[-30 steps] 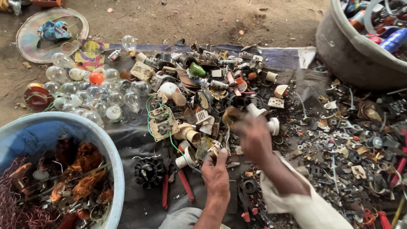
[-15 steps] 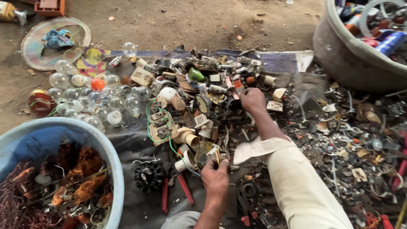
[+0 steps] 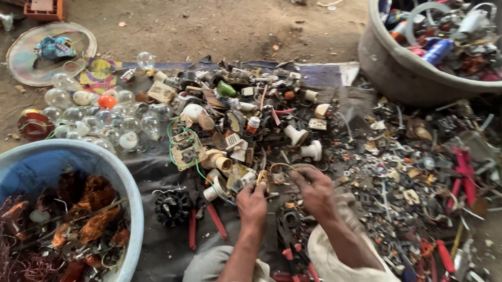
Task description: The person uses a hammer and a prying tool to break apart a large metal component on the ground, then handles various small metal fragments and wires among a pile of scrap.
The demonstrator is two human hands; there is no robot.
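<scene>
At the far left a light blue plastic tub (image 3: pixel 126 189) holds tangled copper wire and rust-orange wound coils, its rim reaching close to the person's left knee. Above it, on the bare dirt floor (image 3: pixel 201 25), lies a round wire fan guard (image 3: pixel 16 55) with a blue scrap on it, and next to that a cluster of clear glass bulbs (image 3: pixel 100 122) spreads over the edge of a dark cloth (image 3: pixel 160 252) that carries most of the scrap. Just right of the tub a black toothed wheel (image 3: pixel 172 207) and red-handled pliers (image 3: pixel 216 221) lie on the cloth near the left hand (image 3: pixel 252 203). That hand is closed around a small yellowish electrical part (image 3: pixel 262 177) with a thin wire loop rising from it; the right hand (image 3: pixel 316 190) sits just beside it, fingers pinched narrow on the same part, so the piece is held between both hands low in the middle of the view, above the person's lap. Directly beyond the hands a dense heap of sockets, white ceramic fittings (image 3: pixel 310 149), a green-wired circuit board (image 3: pixel 185 149) and switch parts fills the cloth, leaving no open patch there. To the right, small metal scraps (image 3: pixel 399 174) and more red-handled tools (image 3: pixel 461 174) crowd the ground up to the frame edge. At the upper right a grey tub (image 3: pixel 400 72) is piled with cans, rings and mixed metal pieces. The only open room is the dirt floor along the top.
</scene>
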